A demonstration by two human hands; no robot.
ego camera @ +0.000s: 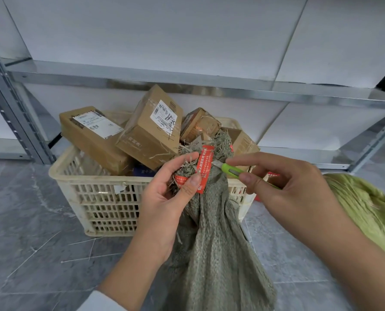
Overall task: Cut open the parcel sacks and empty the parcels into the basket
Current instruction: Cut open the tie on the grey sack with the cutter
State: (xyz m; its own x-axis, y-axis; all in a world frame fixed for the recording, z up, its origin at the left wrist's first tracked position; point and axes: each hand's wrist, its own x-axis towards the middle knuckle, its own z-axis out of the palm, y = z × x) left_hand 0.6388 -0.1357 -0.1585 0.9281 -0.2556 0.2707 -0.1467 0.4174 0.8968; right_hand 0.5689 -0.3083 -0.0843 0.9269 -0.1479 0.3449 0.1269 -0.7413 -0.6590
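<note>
Left grip (164,198): clenched round the bunched neck of a grey-green woven plastic sack (211,243), with the thumb laid across a red paper seal tag (206,167) printed in white characters.
Right grip (288,194): grasping a bright green plastic utility knife (230,170), pinched between thumb and forefinger, with the short metal blade pointed left.
Knife blade: at the tied neck of the sack, just beside the right edge of the red tag; whether touching the weave, cannot tell.
Grey-green sack: held upright by its neck above the floor, hanging down toward the near edge of the floor, directly in front of the basket, with frayed strands sticking out at the top.
Cream perforated plastic basket (102,198): standing on the grey marble-patterned tile floor (30,243), toward its far edge, just in front of the rack.
Brown cardboard parcels: piled above the basket rim, one long box (93,135) tilted at the left, a taller box (151,129) with a white label leaning in the middle, a small box (199,124) behind the sack neck, another (243,142) at the right.
Yellow-green woven sack (366,209): lying on the floor at its right edge, blurred.
Galvanised metal shelf rack (187,79): behind the basket, along the white wall.
White sleeve (102,301): at the left wrist, near the bottom edge.
</note>
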